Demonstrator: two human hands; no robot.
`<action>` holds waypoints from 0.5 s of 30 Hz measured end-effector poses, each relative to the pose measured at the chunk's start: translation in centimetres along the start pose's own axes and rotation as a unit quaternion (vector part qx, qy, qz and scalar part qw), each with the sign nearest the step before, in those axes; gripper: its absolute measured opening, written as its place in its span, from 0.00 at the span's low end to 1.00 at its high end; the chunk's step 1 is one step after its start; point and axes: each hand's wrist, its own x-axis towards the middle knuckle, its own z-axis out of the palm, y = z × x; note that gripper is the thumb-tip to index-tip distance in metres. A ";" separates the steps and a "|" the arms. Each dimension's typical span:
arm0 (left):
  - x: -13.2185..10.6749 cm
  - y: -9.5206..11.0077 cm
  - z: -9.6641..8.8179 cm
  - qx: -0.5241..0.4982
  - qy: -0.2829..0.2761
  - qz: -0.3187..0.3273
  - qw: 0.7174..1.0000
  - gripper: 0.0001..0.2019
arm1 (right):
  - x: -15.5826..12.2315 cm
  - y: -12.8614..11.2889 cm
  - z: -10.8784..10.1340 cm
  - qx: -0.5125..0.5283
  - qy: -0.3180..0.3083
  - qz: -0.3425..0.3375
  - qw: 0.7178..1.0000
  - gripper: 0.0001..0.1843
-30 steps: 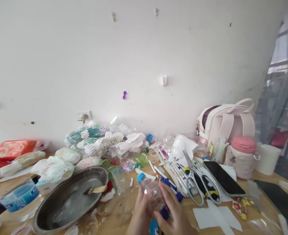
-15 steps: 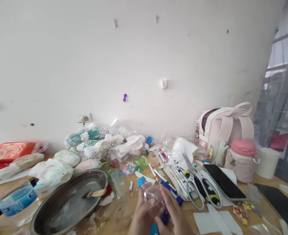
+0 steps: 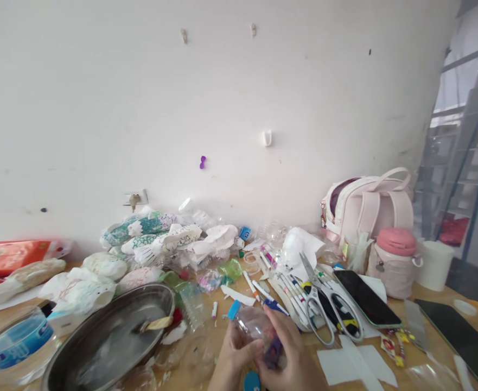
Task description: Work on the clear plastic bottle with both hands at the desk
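Both hands are around a clear plastic bottle with a blue cap, tilted with the cap toward the upper left. My left hand grips its near left side, the thumb lying across the front. On the right side, my right hand wraps the bottle, fingers closed against it. Something dark purple and reddish shows in or behind the lower part of the bottle; I cannot tell which. Below the hands lies a round blue cap or lid. Just beyond the bottle are several markers and a curved white strip.
Left of my hands stands an oval metal basin with a wooden-handled brush. Scissors, a phone and white paper lie right. Crumpled, decorated paper shapes pile against the wall. A pink backpack stands behind.
The view has shifted slightly, so the surroundings sit a little further left. The bottle has tipped more to the left, and my fingers have closed further around it.
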 end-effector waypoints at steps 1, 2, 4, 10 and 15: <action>-0.1 0.1 0.1 -0.003 -0.003 -0.001 1.000 0.19 | 0.0 -0.1 -0.1 -0.005 -0.002 -0.003 1.000 0.39; -0.1 0.2 0.1 -0.006 -0.005 -0.004 1.000 0.19 | 0.0 -0.1 -0.2 -0.010 -0.004 -0.007 1.000 0.40; -0.1 0.3 0.2 -0.008 -0.002 -0.007 1.000 0.19 | 0.0 -0.1 -0.2 -0.018 -0.006 -0.019 1.000 0.43; 0.4 -0.4 -0.6 0.044 0.004 0.027 0.999 0.22 | 0.0 0.0 -0.1 -0.023 -0.002 -0.013 1.000 0.43; 0.2 -0.8 -0.6 0.023 0.039 0.009 0.999 0.23 | 0.3 -0.1 -0.3 -0.022 -0.015 -0.019 0.999 0.45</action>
